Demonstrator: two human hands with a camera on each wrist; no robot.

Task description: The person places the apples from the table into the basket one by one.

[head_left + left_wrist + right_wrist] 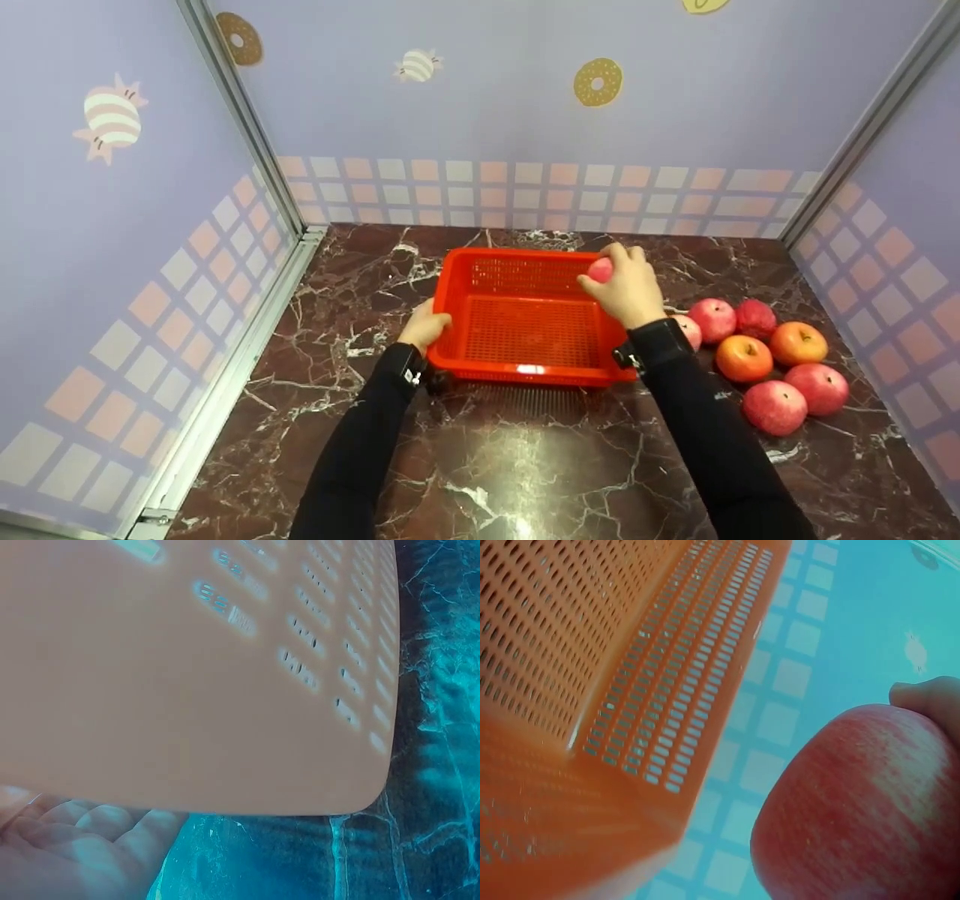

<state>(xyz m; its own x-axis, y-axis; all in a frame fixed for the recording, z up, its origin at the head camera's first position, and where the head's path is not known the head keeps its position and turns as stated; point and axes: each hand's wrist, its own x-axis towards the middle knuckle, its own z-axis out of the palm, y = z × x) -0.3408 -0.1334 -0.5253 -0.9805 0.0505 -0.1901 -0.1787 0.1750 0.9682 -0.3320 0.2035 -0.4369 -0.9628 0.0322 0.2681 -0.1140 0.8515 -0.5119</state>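
Note:
An orange-red plastic basket (532, 330) with slotted walls sits at the middle of the marble-patterned tabletop, and no fruit shows inside it. My left hand (425, 328) grips its left side, thumb at the rim; in the left wrist view the fingers (112, 829) go out of sight behind the basket wall. Over the basket's back right corner, my right hand (628, 289) holds a red apple (600, 270). The right wrist view shows that apple (862, 810) close up, beside the basket wall (682, 682) and apart from it.
Right of the basket lies a group of several fruits: red apples (775, 408) and orange-yellow ones (744, 358), partly behind the right forearm. Patterned panels stand at the back (510, 112), left (172, 247) and right (885, 300). A metal rail (225, 375) runs along the left edge.

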